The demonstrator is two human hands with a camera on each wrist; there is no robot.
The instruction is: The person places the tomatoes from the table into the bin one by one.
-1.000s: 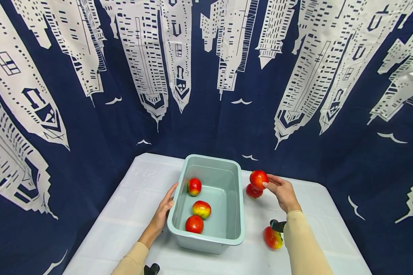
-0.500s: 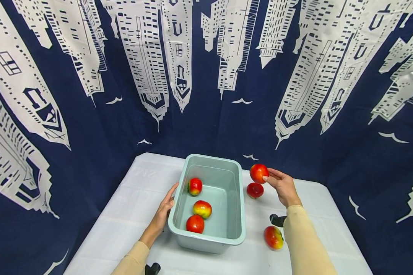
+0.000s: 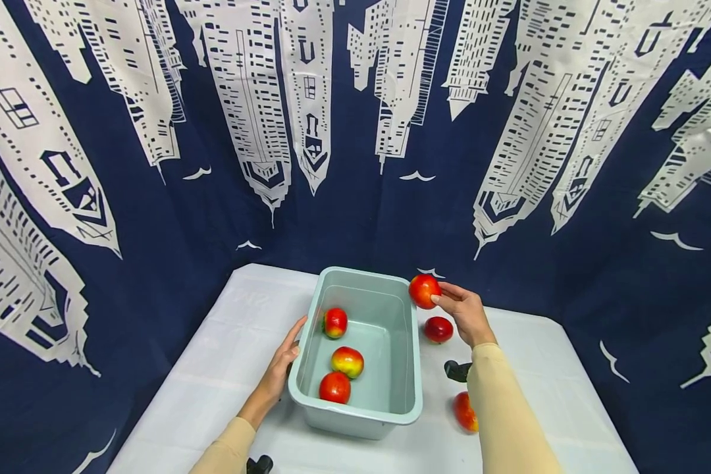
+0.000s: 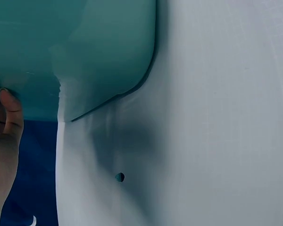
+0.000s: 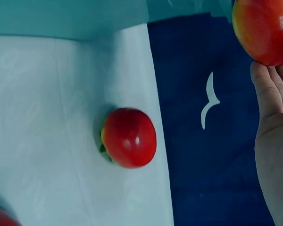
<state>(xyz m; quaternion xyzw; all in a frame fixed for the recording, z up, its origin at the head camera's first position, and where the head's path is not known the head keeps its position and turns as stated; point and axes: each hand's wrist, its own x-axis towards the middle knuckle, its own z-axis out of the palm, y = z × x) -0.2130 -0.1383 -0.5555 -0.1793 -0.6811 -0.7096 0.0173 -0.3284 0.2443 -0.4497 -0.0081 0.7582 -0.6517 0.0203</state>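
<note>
My right hand (image 3: 465, 313) pinches a red fruit (image 3: 424, 291) between thumb and fingers, raised at the far right corner of the pale green tub (image 3: 415, 368). In the right wrist view this fruit shows a yellowish side, with fingers behind it. Below the hand, a darker red fruit (image 3: 438, 329) lies on the table; the right wrist view shows green leaves at its end. My left hand (image 3: 276, 375) rests with extended fingers against the tub's left outer side. Inside the tub lie a leafy red fruit (image 3: 334, 322), a red-and-yellow fruit (image 3: 347, 362) and a red fruit (image 3: 335, 388).
Another red fruit (image 3: 465, 413) lies on the table near my right forearm, partly hidden by the sleeve. A white cloth (image 3: 213, 375) covers the table. Behind it hangs a dark blue curtain (image 3: 355, 224) with white buildings and birds.
My right hand has lifted the red fruit off from above the darker one and carried it left to the tub's far right corner. The left hand and tub stay put.
</note>
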